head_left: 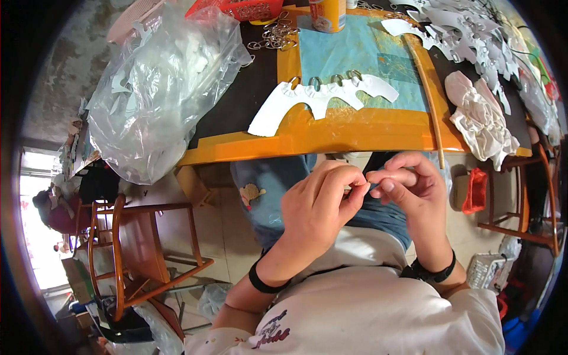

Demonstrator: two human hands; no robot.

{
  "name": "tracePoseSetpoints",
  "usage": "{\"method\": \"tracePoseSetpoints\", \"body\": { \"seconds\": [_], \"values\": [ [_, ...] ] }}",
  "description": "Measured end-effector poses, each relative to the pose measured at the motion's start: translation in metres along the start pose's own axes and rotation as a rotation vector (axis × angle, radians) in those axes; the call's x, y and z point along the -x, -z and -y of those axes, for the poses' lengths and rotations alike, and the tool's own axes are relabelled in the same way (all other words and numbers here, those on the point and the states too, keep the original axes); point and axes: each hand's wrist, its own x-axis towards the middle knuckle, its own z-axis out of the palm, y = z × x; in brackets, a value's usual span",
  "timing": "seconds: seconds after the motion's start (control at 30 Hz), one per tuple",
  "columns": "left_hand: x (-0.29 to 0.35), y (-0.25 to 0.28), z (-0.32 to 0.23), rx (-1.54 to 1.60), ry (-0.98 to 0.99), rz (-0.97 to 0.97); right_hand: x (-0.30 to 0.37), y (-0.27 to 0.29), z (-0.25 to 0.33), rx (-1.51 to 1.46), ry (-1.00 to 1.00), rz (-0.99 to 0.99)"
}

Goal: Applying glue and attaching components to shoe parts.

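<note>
Just off the table's front edge, above my lap, my left hand [322,204] and my right hand [414,192] meet at the fingertips. Both are closed in a pinch; whatever they hold, if anything, is too small to make out. Beyond them on the table lies a white scalloped strip [313,97], its short arms pointing away from me. Several metal rings [315,83] sit at the ends of those arms. The strip rests partly on a blue mat [355,56] bordered with orange-brown tape [331,137].
A big clear plastic bag [160,89] hangs over the table's left side. Behind are loose metal rings [275,34], a red basket [251,8] and an orange can [327,15]. To the right lie a wooden stick [427,97], white cloth gloves [478,112] and piled white cut pieces [461,29].
</note>
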Motion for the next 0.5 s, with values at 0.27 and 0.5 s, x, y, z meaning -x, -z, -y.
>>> {"method": "tracePoseSetpoints", "body": {
  "seconds": [0.27,0.5],
  "values": [
    [0.001,0.005,-0.003,0.138,0.098,-0.017,-0.006,-0.002,-0.004,-0.079,-0.055,-0.007],
    [-0.010,0.010,0.004,0.212,0.062,-0.107,-0.009,-0.008,-0.003,-0.039,-0.041,0.015]
  ]
}}
